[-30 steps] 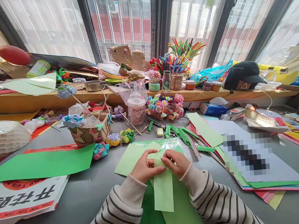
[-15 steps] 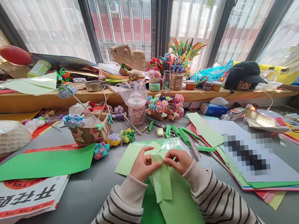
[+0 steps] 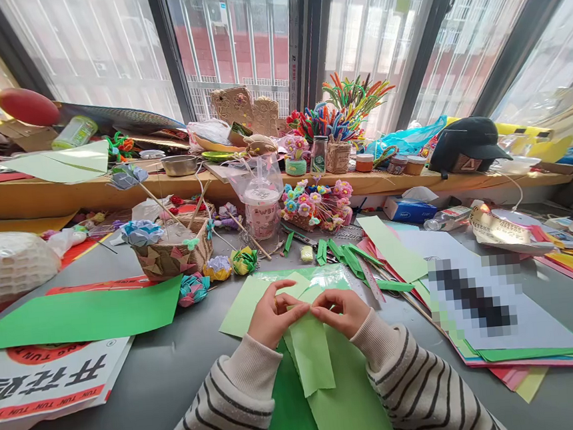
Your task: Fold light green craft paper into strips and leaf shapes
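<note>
A light green paper strip (image 3: 313,354) hangs toward me, its top end pinched between my two hands. My left hand (image 3: 274,315) grips the strip with thumb and fingers, a ring showing on one finger. At the strip's top right edge, the thumb and forefinger of my right hand (image 3: 341,312) are closed on it; the fingertips of both hands nearly meet. Under the strip lie a larger light green sheet (image 3: 355,396) and a dark green sheet (image 3: 288,409). Another pale green sheet (image 3: 239,306) is beyond my left hand.
Folded green paper strips (image 3: 353,262) and a ruler (image 3: 372,281) lie past my right hand. A stack of coloured paper (image 3: 542,333) is on the right. On the left are a green sheet (image 3: 84,313), a basket (image 3: 174,255) and paper flowers (image 3: 195,288). A lidded cup (image 3: 262,214) stands behind.
The strip's upper end has tipped and its lower end has swung slightly right and down. My right fingertips have moved left, closer to my left ones.
</note>
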